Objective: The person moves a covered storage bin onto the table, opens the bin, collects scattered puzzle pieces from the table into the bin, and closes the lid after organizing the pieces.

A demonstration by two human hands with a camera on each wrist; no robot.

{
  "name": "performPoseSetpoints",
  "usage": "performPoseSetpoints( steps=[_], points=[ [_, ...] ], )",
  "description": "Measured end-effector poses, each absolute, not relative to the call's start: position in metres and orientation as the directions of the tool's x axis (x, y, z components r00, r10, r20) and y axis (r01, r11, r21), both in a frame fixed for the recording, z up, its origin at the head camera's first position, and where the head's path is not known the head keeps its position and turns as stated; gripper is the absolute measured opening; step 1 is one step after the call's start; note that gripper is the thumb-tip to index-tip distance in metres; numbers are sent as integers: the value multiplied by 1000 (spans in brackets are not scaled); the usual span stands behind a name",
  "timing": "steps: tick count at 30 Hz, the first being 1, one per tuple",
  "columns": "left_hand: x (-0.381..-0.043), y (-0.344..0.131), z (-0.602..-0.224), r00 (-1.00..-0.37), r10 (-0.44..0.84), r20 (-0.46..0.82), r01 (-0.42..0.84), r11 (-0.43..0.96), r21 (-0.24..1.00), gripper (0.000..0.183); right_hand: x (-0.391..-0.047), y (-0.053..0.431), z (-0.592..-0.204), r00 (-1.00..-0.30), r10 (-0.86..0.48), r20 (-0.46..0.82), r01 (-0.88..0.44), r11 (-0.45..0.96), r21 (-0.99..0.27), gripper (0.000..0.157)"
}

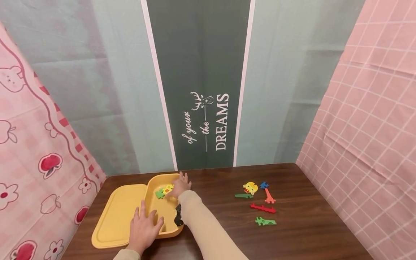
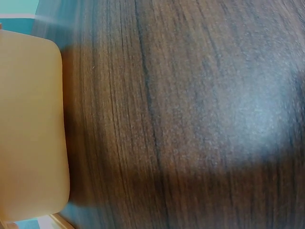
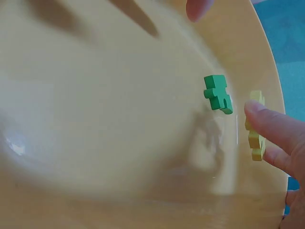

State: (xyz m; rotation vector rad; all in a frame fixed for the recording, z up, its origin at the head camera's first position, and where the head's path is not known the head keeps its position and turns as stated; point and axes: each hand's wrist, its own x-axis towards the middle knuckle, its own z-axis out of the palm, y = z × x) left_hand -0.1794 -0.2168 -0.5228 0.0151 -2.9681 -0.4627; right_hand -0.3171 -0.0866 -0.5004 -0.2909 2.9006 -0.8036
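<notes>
My right hand point(image 1: 180, 186) reaches over the far right rim of a yellow plastic box point(image 1: 167, 216). Thumb and fingers pinch a yellow puzzle piece point(image 3: 256, 138) close to the box wall in the right wrist view. On the box floor beside it lies a green puzzle piece point(image 3: 218, 93). My left hand point(image 1: 143, 229) has its fingers spread at the box's near left side; whether it touches the rim I cannot tell. The left wrist view shows a smooth yellow side point(image 2: 31, 129) above dark wood, no fingers.
A yellow lid point(image 1: 115, 216) lies left of the box on the wooden table point(image 1: 221, 224). Toward the right are several loose pieces: a yellow animal head point(image 1: 250, 187), a blue piece point(image 1: 264, 185), an orange-red one point(image 1: 269, 196), a red strip point(image 1: 263, 208) and green ones point(image 1: 265, 221).
</notes>
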Motion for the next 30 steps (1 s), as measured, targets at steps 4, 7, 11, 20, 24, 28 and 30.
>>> performPoseSetpoints(
  steps=[4, 7, 11, 20, 24, 28, 30],
  points=[
    [-179, -217, -523, -992, -34, 124, 6, 951, 310, 46, -318, -90, -511, -982, -188, -30, -152, 867, -475, 56],
    [-179, -217, -523, -991, -35, 129, 7, 950, 311, 46, -319, -92, -516, -986, -169, 7, -153, 870, -468, 54],
    [-180, -217, -523, -988, -33, 151, 15, 952, 306, 45, -320, -95, -519, -986, -152, 64, -164, 887, -433, 54],
    [-179, -216, -521, -985, -32, 170, 21, 954, 300, 45, -319, -96, -519, -984, -166, 68, -179, 939, -294, 53],
    [-180, -215, -522, -984, -33, 173, 22, 951, 309, 44, -320, -96, -520, -985, -168, 45, -173, 957, -234, 48],
    [-180, -215, -521, -983, -32, 179, 24, 952, 305, 43, -322, -97, -525, -984, -170, 55, -178, 963, -202, 45],
    [-180, -215, -521, -982, -33, 187, 25, 953, 303, 42, -323, -98, -527, -983, -175, 54, -183, 963, -199, 45]
  ],
)
